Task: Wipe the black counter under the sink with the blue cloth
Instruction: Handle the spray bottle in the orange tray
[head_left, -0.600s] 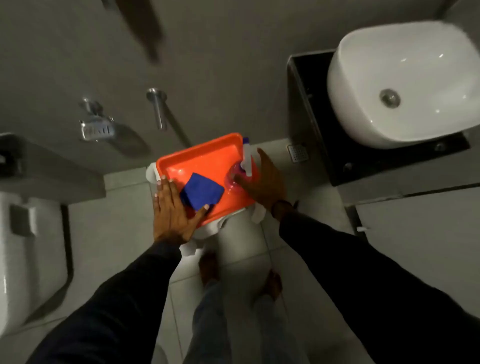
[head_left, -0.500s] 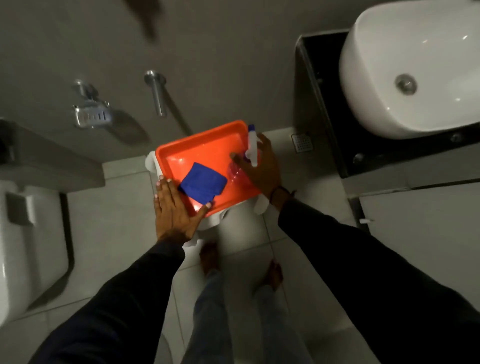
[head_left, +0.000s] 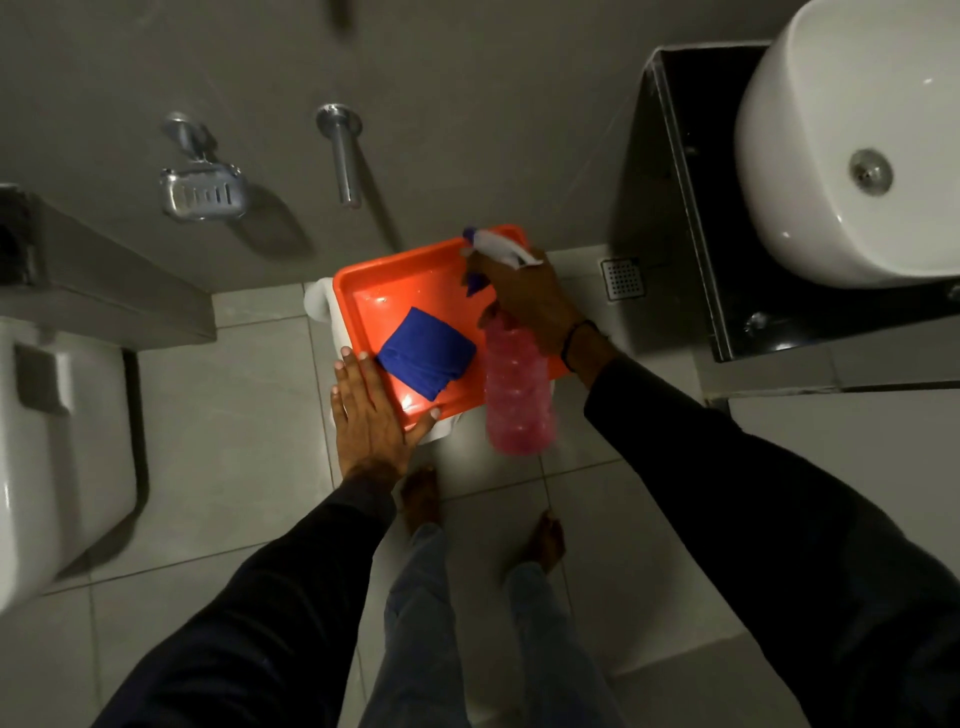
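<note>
Right grip (head_left: 524, 301) clamped on the bottle (head_left: 517, 389), left grip (head_left: 371, 415) flat, fingers apart, on the tray (head_left: 374, 291); lifting carelessly could drag the cloth (head_left: 426, 351) off

The right hand (head_left: 530, 301) has lifted the pink spray bottle (head_left: 517, 395) off the orange tray (head_left: 395, 275).

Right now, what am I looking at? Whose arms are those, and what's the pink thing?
The picture comes from a camera worn on a person's head, looking down, so the arms are that person's own. The right hand holds a pink spray bottle. The left hand lies flat on the edge of an orange tray, and a folded blue cloth lies in that tray. At the right, a white sink sits on a black counter. Bare feet stand on the tiled floor.
</note>
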